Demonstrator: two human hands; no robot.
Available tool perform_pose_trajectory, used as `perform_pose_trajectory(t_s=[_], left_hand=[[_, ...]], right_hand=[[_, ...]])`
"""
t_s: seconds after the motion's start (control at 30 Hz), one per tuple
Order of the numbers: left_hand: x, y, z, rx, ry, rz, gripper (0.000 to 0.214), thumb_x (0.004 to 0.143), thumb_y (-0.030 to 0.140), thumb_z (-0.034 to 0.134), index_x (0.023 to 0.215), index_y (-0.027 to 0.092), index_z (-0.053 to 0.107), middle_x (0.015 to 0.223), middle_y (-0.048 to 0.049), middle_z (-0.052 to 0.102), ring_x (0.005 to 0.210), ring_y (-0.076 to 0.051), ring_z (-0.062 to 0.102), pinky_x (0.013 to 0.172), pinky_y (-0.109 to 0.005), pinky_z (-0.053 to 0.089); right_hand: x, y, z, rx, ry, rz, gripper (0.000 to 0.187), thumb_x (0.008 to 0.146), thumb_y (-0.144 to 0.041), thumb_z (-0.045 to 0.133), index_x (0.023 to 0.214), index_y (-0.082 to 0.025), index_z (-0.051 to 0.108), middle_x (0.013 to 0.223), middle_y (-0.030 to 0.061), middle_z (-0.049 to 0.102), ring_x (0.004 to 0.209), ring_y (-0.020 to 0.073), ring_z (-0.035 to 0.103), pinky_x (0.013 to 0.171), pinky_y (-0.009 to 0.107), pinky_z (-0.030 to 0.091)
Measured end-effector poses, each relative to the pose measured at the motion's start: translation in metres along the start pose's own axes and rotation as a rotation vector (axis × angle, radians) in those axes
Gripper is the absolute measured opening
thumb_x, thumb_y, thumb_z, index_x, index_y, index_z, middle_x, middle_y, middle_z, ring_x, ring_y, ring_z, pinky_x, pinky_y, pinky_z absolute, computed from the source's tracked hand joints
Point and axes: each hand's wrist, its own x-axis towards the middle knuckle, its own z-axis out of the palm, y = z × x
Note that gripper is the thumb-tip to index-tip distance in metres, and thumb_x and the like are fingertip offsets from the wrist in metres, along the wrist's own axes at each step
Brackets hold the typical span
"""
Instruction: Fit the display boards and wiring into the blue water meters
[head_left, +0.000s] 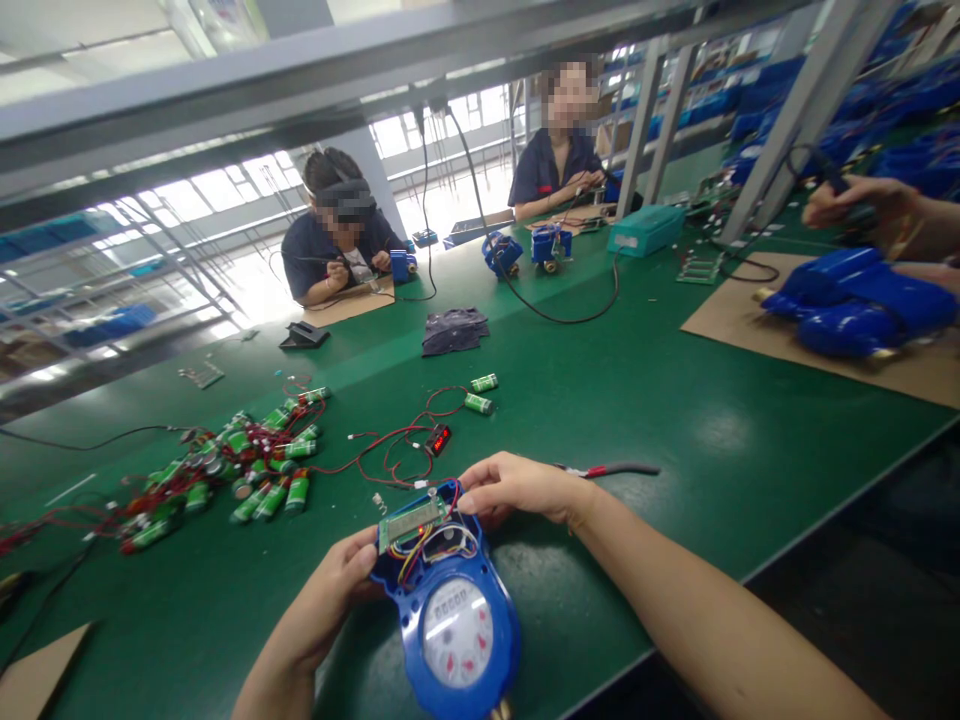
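Note:
A blue water meter (459,640) with a round dial lies face up before me, its upper housing uncovered. Inside sits a green circuit board (412,522) with a small display, a glowing red light and coloured wires. My left hand (351,565) is closed on the housing's left side, thumb on the rim. At the upper right corner, my right hand (517,490) grips the housing with thumb and bent fingers beside a red wire; its fingertips are partly hidden. Just beyond are a small meter with red digits (438,440) and thin red and black leads.
Green batteries with wires (259,470) form a pile at left. A grey cloth (454,331) lies further back. Two people (341,245) work across the green table (600,400). At right, another person's hand (862,205) is above a blue meter (862,300) on cardboard. Hanging cables cross the back.

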Motion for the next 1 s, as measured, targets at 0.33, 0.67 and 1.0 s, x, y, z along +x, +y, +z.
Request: perform_pose_trajectory(t_s=[0.33, 0.67, 1.0], left_hand=[[0.0, 0.0016, 0.0023, 0.007, -0.026, -0.006, 0.063, 0.076, 0.059, 0.067, 0.123, 0.016, 0.065, 0.116, -0.0131, 0.071, 0.102, -0.029, 0.065, 0.079, -0.031, 0.053], [0.0007, -0.0006, 0.0006, -0.004, -0.031, -0.004, 0.062, 0.078, 0.057, 0.066, 0.125, 0.017, 0.063, 0.121, -0.0134, 0.068, 0.111, -0.031, 0.062, 0.087, -0.034, 0.052], [-0.0015, 0.0005, 0.0015, 0.003, -0.012, 0.006, 0.058, 0.079, 0.056, 0.066, 0.121, 0.016, 0.066, 0.111, -0.0135, 0.073, 0.091, -0.027, 0.067, 0.074, -0.03, 0.054]], right_hand=[[0.0001, 0.0001, 0.0004, 0.04, -0.008, -0.008, 0.047, 0.066, -0.045, 0.081, 0.099, -0.012, 0.073, 0.079, 0.0022, 0.066, 0.064, 0.0081, 0.056, 0.062, 0.018, 0.046], [0.0005, 0.0007, -0.0008, 0.041, -0.013, -0.009, 0.047, 0.066, -0.044, 0.081, 0.1, -0.012, 0.072, 0.082, 0.0025, 0.067, 0.066, 0.009, 0.058, 0.065, 0.02, 0.046], [0.0003, 0.0012, -0.0013, 0.028, -0.013, -0.015, 0.048, 0.067, -0.045, 0.08, 0.101, -0.013, 0.073, 0.082, 0.0028, 0.067, 0.067, 0.0094, 0.058, 0.064, 0.019, 0.046]])
